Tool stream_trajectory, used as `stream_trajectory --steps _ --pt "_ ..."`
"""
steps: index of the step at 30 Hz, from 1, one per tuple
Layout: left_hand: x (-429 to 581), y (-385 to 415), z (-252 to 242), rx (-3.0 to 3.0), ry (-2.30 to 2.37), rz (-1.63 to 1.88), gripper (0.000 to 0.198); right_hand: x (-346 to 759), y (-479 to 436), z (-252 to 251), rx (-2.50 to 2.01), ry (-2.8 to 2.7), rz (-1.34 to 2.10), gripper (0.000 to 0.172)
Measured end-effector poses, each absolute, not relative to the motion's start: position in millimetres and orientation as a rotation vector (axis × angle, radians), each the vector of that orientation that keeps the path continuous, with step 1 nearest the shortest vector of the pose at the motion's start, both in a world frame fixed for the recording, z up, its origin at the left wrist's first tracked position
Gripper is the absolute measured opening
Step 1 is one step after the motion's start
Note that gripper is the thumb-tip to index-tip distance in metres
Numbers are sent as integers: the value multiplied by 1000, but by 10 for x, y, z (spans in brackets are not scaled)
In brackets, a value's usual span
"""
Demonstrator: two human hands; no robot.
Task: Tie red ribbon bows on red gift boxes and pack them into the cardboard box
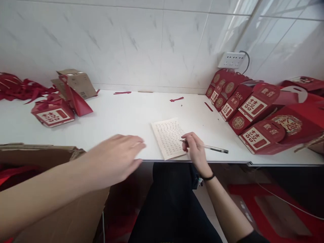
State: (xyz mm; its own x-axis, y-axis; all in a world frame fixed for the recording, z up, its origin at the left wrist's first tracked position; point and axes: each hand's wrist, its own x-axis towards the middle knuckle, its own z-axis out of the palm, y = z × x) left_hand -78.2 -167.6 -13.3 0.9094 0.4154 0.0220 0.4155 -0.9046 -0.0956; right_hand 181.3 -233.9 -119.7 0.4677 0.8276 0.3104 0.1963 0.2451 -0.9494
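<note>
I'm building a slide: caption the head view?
Right hand holding a pen over a written page, left hand nearby, red boxes on both sides.

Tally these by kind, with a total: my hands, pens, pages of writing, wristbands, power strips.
Hands (left hand, right hand): 2
Pen: 1
Page of writing: 1
Wristband: 1
Power strip: 1
Total: 6

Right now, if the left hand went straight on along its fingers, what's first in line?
Probably the left edge of the handwritten page. Depth is unclear: the left hand may be high enough to pass over it.
</note>
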Motion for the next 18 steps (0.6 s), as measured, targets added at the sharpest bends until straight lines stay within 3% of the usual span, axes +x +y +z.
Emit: stream_trajectory --steps 4,10,15,18 --pt "47 -1482 -491 -3058 -350 378 56 1731 -2263 -1284 -1315 -942 735 33" --pt "138 -1327 -769 -3207 -401 752 83 1797 -2287 -1310 -1416 -1001 677 39" --pt "135 -1337 -756 -3266 -432 758 87 1750 -2333 -1287 -1526 -1050 560 27" --pt "151 -1344 -766 -3275 -428 733 87 1729 -2367 -1293 -1610 -1072 452 35"
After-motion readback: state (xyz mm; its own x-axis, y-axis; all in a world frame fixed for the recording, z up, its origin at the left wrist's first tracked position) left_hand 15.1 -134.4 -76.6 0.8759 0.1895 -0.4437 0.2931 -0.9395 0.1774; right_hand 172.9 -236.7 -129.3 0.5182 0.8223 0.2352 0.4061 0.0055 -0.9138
